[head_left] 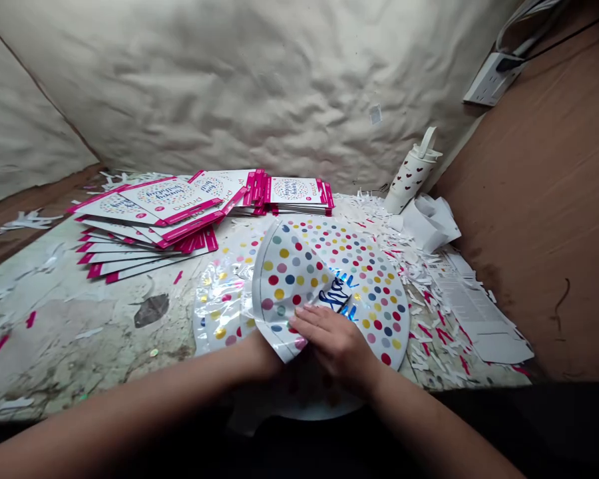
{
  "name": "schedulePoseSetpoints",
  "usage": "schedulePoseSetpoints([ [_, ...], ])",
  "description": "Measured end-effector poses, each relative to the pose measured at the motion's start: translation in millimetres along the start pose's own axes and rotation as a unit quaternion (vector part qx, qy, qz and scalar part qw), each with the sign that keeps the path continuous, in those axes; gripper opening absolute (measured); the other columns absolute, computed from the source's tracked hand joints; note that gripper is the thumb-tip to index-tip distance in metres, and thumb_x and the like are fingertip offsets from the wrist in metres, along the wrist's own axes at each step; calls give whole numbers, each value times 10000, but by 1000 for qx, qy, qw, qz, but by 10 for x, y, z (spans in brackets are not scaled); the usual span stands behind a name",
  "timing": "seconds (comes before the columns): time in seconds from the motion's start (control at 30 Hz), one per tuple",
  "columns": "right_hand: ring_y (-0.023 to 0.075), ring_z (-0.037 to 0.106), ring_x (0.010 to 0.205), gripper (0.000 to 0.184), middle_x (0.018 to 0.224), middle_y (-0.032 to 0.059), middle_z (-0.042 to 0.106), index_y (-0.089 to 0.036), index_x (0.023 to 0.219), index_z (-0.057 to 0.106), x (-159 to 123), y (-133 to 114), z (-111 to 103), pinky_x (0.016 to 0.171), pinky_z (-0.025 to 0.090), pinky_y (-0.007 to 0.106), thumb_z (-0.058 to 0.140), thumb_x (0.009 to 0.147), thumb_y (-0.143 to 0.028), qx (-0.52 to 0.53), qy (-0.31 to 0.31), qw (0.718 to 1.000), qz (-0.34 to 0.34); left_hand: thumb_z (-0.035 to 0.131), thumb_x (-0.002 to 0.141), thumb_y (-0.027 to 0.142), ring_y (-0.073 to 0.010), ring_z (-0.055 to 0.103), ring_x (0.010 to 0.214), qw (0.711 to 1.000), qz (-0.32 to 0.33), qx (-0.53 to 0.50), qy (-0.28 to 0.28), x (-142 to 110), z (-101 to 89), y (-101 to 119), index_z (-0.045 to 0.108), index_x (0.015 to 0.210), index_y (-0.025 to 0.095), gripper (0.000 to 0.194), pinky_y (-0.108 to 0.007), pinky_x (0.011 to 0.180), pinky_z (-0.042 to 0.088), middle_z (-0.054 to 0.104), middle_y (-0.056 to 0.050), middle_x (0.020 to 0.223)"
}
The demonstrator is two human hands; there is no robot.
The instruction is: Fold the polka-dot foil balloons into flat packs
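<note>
A flat, round foil balloon [379, 293] with coloured dots and shiny blue lettering lies in front of me at the table's front edge. Its left part is folded over into a curved flap [284, 279] with a pale dotted rim. My left hand [264, 356] reaches under this flap, which hides its fingers. On top, my right hand [337, 342] grips the flap near its lower corner, fingers close together over the foil. More dotted foil [219, 299] with a glossy, clear-looking surface shows at the left; whether it is a separate balloon I cannot tell.
Pink-and-white printed packets [154, 213] lie in a fanned pile at the back left, beside a neater packet stack [297, 193]. A white bottle with hearts [412, 173] stands back right. Paper shreds [429, 326], a paper roll [429, 223] and printed sheets [479, 313] cover the right side.
</note>
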State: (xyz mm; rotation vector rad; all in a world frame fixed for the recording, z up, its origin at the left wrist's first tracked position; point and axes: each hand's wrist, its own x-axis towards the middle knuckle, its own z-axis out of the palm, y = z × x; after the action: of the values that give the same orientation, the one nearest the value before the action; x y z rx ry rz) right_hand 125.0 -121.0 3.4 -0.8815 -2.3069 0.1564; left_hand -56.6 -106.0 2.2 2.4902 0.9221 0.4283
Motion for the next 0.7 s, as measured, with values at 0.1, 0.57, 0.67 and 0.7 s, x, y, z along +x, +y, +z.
schedulePoseSetpoints([
  [0.1,199,578,1094,309,1150,64,637,-184,1136,616,-176,63,71,956,467,356,467,865,-178,26,-52,998,-21,422,876,284,-258,493,1176,995,43,47,-71,-348,-115,29,542,1188,205,343,-433,1023,375,530,-91,1288],
  [0.57,127,591,574,233,668,-14,610,-177,796,591,450,811,-534,547,513,259,583,799,-409,279,325,847,314,417,874,270,-233,539,1057,975,-68,159,-136,502,-402,-385,502,1225,201,369,-331,894,415,580,-91,1168],
  [0.67,109,543,514,277,594,-38,567,-179,732,559,534,1172,-643,505,484,243,633,733,-445,273,336,837,335,604,730,516,-312,358,1259,972,-103,165,-128,716,-441,-655,401,1316,135,728,-387,1021,307,372,-171,1392],
  [0.7,113,544,515,286,594,-35,574,-178,733,560,538,1255,-655,509,489,251,641,719,-452,274,333,836,340,629,661,599,-343,292,1296,970,-122,166,-130,751,-453,-738,337,1355,112,897,-427,1041,275,291,-198,1434],
])
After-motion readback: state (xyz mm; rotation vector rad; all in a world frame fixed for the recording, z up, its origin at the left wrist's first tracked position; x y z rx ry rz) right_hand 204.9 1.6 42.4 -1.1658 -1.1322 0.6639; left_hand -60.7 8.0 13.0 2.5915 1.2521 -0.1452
